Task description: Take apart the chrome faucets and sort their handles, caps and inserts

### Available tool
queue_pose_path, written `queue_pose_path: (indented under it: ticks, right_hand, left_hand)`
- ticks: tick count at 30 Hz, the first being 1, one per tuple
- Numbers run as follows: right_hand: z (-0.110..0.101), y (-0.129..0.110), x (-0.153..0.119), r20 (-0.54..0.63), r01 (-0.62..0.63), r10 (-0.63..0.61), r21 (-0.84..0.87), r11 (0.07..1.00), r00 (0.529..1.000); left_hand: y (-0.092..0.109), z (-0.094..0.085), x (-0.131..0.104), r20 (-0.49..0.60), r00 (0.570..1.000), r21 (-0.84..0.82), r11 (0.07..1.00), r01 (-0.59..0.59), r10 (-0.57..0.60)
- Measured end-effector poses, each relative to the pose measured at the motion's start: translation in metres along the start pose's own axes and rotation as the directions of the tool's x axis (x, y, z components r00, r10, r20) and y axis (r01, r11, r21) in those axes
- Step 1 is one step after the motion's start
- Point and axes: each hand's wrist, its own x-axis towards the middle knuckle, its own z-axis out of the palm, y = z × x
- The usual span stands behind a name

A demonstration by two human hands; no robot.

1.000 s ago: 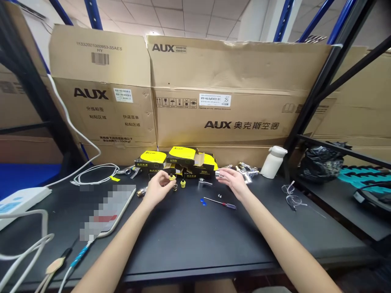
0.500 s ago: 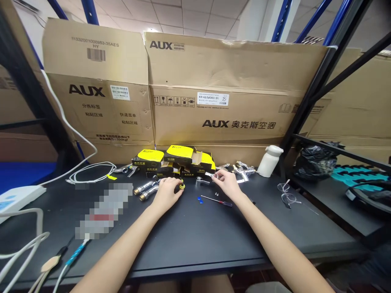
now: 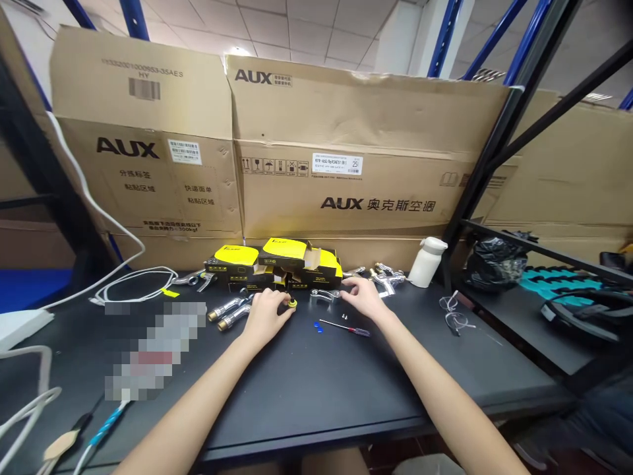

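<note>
Overhead you've got the pale tiled ceiling (image 3: 316, 33), and straight ahead a wall of brown cardboard (image 3: 376, 112) spans the back of your bench. Below it, the black table (image 3: 316, 389) runs matt and dark, with open surface towards your body. The rack (image 3: 493, 158) leans into view on the right.

Your yellow-and-black boxes (image 3: 284, 249) are stacked against the cardboard, centre. Here come your hands: the left (image 3: 267, 315) is down at the table, thumb and forefinger drawn in at the yellow part (image 3: 293, 304), just in front of the boxes; whether they grip it, I can't tell. Your right hand (image 3: 364, 298) is out by the chrome handle (image 3: 325, 293), fingers bent; whether they touch it, I can't tell.

Far right, there's the black bag (image 3: 497, 264); nearer, the white bottle (image 3: 426, 264) stands upright. Two chrome taps (image 3: 232, 315) lie just left of your left hand. Glasses (image 3: 457, 321) sit out to the right, the screwdriver (image 3: 359, 331) lies between your forearms, then blue discs (image 3: 318, 327) near its tip and, tiniest, the screws (image 3: 345, 316).
</note>
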Motion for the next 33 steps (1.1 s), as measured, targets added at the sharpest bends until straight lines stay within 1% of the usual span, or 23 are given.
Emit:
queue_pose_path:
  ticks: [2, 4, 6, 7, 9, 12, 14, 16, 19, 22, 24, 27, 29, 31, 33]
  right_hand:
    - [-0.019, 0.016, 0.003, -0.074, -0.075, 0.071, -0.047, 0.996, 0.995]
    - [-0.038, 0.033, 0.005, -0.16, -0.157, 0.139, -0.106, 0.982, 0.977]
    - [-0.049, 0.048, 0.007, -0.214, -0.221, 0.186, -0.154, 0.963, 0.959]
    - [-0.05, 0.053, 0.008, -0.222, -0.235, 0.195, -0.173, 0.957, 0.955]
    - [-0.044, 0.057, 0.011, -0.192, -0.224, 0.185, -0.201, 0.954, 0.964]
    - [-0.023, 0.053, 0.022, -0.088, -0.177, 0.161, -0.22, 0.959, 0.983]
    - [-0.01, 0.049, 0.033, -0.028, -0.175, 0.173, -0.214, 0.961, 0.984]
    - [-0.003, 0.047, 0.044, 0.006, -0.191, 0.196, -0.187, 0.964, 0.981]
    - [-0.007, 0.049, 0.055, 0.008, -0.218, 0.22, -0.087, 0.972, 0.976]
    - [-0.02, 0.054, 0.061, -0.05, -0.243, 0.248, 0.084, 0.966, 0.967]
    - [-0.03, 0.056, 0.063, -0.101, -0.262, 0.291, 0.229, 0.937, 0.951]
    - [-0.044, 0.053, 0.065, -0.162, -0.26, 0.369, 0.461, 0.848, 0.915]
    - [-0.051, 0.045, 0.062, -0.19, -0.22, 0.4, 0.594, 0.774, 0.897]
    - [-0.055, 0.03, 0.054, -0.189, -0.167, 0.401, 0.693, 0.701, 0.897]
    - [-0.053, 0.009, 0.04, -0.136, -0.136, 0.362, 0.763, 0.632, 0.922]
  left_hand:
    - [0.0, 0.001, 0.0, 0.001, 1.0, 0.006, 1.0, 0.003, -0.003]
    - [0.001, 0.001, 0.0, 0.002, 1.0, 0.016, 1.0, 0.005, -0.005]
    - [0.003, -0.001, -0.001, -0.002, 1.0, 0.025, 1.0, 0.01, -0.01]
    - [0.004, -0.003, -0.002, -0.012, 1.0, 0.032, 0.999, 0.014, -0.013]
    - [0.007, -0.007, -0.003, -0.054, 0.998, 0.045, 0.999, 0.024, -0.021]
    - [0.012, -0.015, -0.006, -0.135, 0.99, 0.051, 0.998, 0.042, -0.035]
    - [0.013, -0.019, -0.008, -0.17, 0.984, 0.044, 0.998, 0.054, -0.046]
    - [0.013, -0.023, -0.01, -0.19, 0.98, 0.036, 0.997, 0.063, -0.055]
    - [0.012, -0.026, -0.011, -0.205, 0.977, 0.015, 0.998, 0.068, -0.063]
    - [0.011, -0.027, -0.011, -0.226, 0.971, -0.011, 0.997, 0.073, -0.073]
    - [0.01, -0.028, -0.011, -0.231, 0.97, -0.026, 0.997, 0.073, -0.077]
    - [0.01, -0.029, -0.011, -0.214, 0.974, -0.024, 0.997, 0.07, -0.074]
    - [0.011, -0.031, -0.01, -0.207, 0.975, -0.023, 0.997, 0.074, -0.078]
    - [0.015, -0.033, -0.009, -0.215, 0.972, -0.06, 0.995, 0.078, -0.09]
    - [0.021, -0.035, -0.009, -0.23, 0.967, -0.146, 0.987, 0.073, -0.106]
